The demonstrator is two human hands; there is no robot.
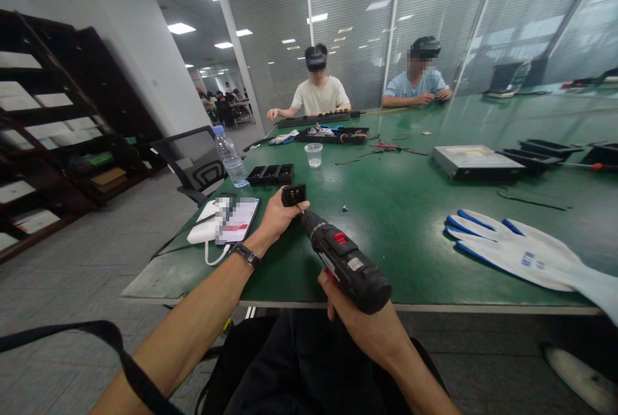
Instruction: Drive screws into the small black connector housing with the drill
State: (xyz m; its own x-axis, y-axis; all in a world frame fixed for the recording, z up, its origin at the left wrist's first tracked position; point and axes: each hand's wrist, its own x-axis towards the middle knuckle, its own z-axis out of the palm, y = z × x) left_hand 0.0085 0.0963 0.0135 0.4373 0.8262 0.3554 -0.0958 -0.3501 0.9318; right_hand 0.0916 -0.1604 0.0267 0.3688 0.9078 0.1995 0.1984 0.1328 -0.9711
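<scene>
My left hand [279, 219] grips a small black socket block [294, 195] with brass-coloured parts inside, held up over the green table. In my right hand [340, 299] is a black cordless drill [345, 260] with a red switch on top; my fingers wrap round its handle. The drill's tip points at the block, close by my left thumb. Whether the bit touches the block I cannot tell. A small brass-coloured piece [344, 208] lies on the table to the right of the block. Behind my left hand sits a black tray with several compartments [270, 174].
A water bottle [230, 156], a clear plastic cup [313, 155] and a phone [239, 219] with a white power bank [205, 222] stand or lie nearby. At right are a white-and-blue glove [521, 251] and a flat metal drive [476, 162]. Two people sit across the green table [400, 209].
</scene>
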